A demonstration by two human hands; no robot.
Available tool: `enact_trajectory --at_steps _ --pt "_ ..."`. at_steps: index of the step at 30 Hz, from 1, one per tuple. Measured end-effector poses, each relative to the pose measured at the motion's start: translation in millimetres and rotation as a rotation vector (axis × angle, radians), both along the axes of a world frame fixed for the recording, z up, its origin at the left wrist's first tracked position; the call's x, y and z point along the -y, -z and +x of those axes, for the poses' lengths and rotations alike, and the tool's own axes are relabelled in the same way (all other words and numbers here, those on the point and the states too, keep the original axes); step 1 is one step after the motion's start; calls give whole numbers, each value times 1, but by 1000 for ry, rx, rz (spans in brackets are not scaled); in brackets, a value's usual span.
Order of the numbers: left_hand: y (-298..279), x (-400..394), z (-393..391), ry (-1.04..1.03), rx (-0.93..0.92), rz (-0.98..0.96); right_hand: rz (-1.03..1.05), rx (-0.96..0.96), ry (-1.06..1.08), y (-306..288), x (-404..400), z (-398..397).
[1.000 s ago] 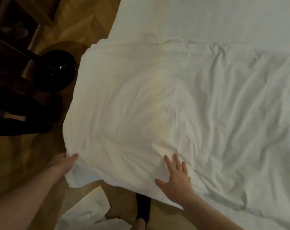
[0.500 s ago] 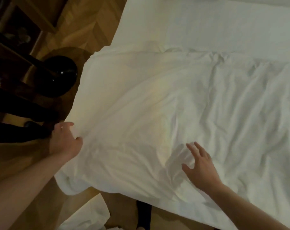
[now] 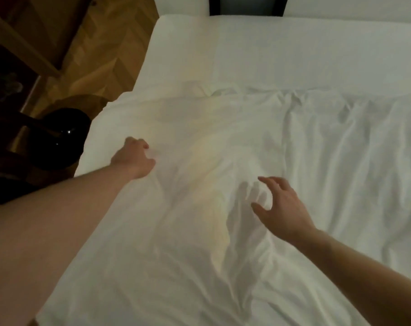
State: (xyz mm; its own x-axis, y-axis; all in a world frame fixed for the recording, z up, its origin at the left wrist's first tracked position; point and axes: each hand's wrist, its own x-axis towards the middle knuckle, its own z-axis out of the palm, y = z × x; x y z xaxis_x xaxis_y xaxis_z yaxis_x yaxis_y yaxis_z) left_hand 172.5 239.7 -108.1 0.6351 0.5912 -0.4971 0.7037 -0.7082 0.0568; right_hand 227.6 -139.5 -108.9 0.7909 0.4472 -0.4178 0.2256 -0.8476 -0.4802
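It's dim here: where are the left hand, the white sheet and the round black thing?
left hand [image 3: 135, 158]: head view, back of the hand
white sheet [image 3: 341, 161]: head view, wrinkled middle
round black thing [image 3: 58, 135]: head view, glossy top

No readable text, label, brand, number or sign anywhere. Plain and unmarked: the white sheet [image 3: 223, 267], the mattress [image 3: 293, 55]. Nothing legible on the dark round object [image 3: 58, 137].

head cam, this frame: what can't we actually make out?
1. Head view: fingertips of the left hand are tucked under its own knuckles, so a pinch on the white sheet is unconfirmed.
2. Head view: whether the right hand touches the sheet; its palm faces away.
3. Head view: black round object, too dark to identify.
4. Head view: the sheet's near edge, cut off by the bottom frame edge.
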Motion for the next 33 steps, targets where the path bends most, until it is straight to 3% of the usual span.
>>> enact_trajectory --at_steps 2,5,9,11,14,19,28,31,33 --pt "-6 -38 6 -130 118 139 21 50 54 4 -31 33" --pt "-1 -89 1 -344 123 236 1 59 106 21 -74 65" --pt "25 -116 -19 -515 66 88 -2 -16 166 48 -124 85" --pt "42 -122 -30 -501 78 16 -52 -71 195 64 -137 90" --pt "49 -126 -37 -445 157 53 -171 -65 153 85 -138 91" --pt "20 -133 -40 -354 299 16 -188 135 143 82 -142 97" --pt "-49 -147 -18 -288 835 223 446 502 487 -9 -162 104" --pt "-53 -154 -2 -351 863 267 484 542 454 -34 -172 121" --pt "-48 -159 9 -439 697 210 390 457 372 -33 -172 128"
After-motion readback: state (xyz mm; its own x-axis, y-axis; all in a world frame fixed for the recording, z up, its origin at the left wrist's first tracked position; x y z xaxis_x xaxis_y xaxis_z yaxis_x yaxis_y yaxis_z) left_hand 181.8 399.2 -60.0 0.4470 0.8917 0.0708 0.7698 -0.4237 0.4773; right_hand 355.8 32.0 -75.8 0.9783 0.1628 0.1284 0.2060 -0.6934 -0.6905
